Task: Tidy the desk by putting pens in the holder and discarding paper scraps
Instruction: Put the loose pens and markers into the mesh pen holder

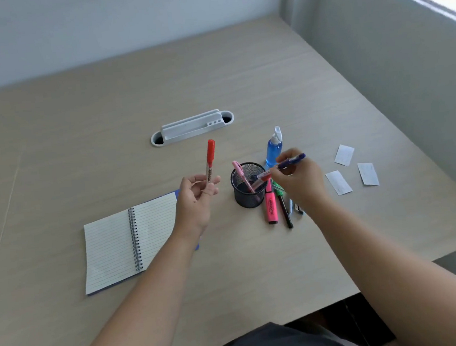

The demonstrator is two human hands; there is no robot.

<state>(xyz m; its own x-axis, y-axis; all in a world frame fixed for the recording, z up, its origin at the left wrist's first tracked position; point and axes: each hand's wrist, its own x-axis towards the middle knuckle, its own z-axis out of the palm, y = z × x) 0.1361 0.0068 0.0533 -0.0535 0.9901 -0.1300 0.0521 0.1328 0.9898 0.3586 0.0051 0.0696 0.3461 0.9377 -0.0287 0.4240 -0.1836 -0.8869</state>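
A black mesh pen holder [248, 198] stands mid-desk with a pink pen [240, 171] in it. My left hand [196, 200] holds a red-capped marker [210, 156] upright, to the left of the holder. My right hand [300, 180] grips a blue pen [289, 163] at a slant, its tip over the holder's rim. A pink highlighter [271, 209], a green marker [279, 193] and a black pen [286, 214] lie on the desk just right of the holder. Three white paper scraps [338, 182] [344, 155] [368, 174] lie further right.
An open spiral notebook [123, 245] lies at the left, partly under my left forearm. A blue spray bottle [274, 149] stands behind the holder. A white cable tray [192, 127] is set into the desk [79, 130] further back. The desk's front edge runs near my body.
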